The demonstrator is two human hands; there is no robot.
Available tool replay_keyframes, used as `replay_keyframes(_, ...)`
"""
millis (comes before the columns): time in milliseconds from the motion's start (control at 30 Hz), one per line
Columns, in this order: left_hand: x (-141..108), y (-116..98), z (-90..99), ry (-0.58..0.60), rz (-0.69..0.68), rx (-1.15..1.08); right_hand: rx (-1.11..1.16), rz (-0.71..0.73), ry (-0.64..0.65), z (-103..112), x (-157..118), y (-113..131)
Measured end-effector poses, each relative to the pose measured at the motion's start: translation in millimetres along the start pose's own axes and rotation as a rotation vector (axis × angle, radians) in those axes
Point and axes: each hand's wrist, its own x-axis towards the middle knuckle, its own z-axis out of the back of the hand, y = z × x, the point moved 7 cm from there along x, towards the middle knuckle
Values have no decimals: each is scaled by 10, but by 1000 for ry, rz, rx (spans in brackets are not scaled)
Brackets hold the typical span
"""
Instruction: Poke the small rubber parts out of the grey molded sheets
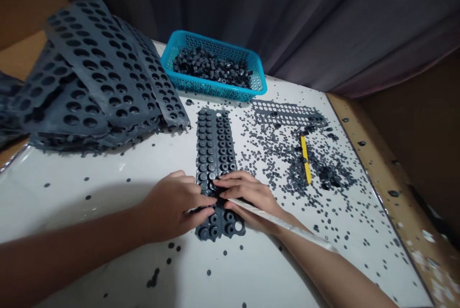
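A dark grey rubber sheet (203,154) lies lengthwise in front of me, covered in rows of round moulded rubber parts. My left hand (181,205) is at its near left side, index finger and thumb pinched together over the parts. A sliver of something pale and dark shows by that thumb, too little to name. My right hand (251,198) rests on the sheet's right side, fingers bent, with a long thin white stick (280,222) in its grip. The stick slants back over the right forearm. Its working end is hidden between the two hands.
A blue basket (215,90) of small black rubber parts stands behind. At left is a pile of perforated rubber sheets (97,68). Another punched sheet (287,113) lies at right, near a yellow cutter-like tool (305,159) among scattered black discs (273,154) on the white table (125,183).
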Motion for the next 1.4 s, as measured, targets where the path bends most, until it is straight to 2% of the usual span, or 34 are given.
replay_keyframes(133,-11,-24,-20,-4,-7,40,-80,65,20,-22,4,28)
replay_keyframes(333,-12,-34,-29,24,-3,40,-357,191,100,-90,16,106)
replay_keyframes(467,-20,-31,-49,37,-8,29,-443,211,111,-106,11,114)
replay_keyframes(533,-25,-37,-49,17,-22,19,-467,183,59,-79,22,90)
replay_keyframes(600,-32,-38,-53,11,-27,16,-460,127,-43,-14,44,54)
replay_keyframes(700,-40,-30,-55,12,-21,5,-302,36,-157,78,82,1)
replay_keyframes(833,-40,-8,-47,-7,-6,-32,-66,-82,-106,79,129,-68)
replay_keyframes(967,-36,15,-59,-13,2,-58,-1,-104,-24,38,128,-94)
replay_keyframes(1133,-32,21,-58,-25,10,-76,-43,-50,-3,8,109,-88)
replay_keyframes(1300,-24,15,-48,-34,20,-73,-264,104,17,-35,114,5)
replay_keyframes(1400,-21,5,-48,-24,19,-72,-356,123,5,-54,104,7)
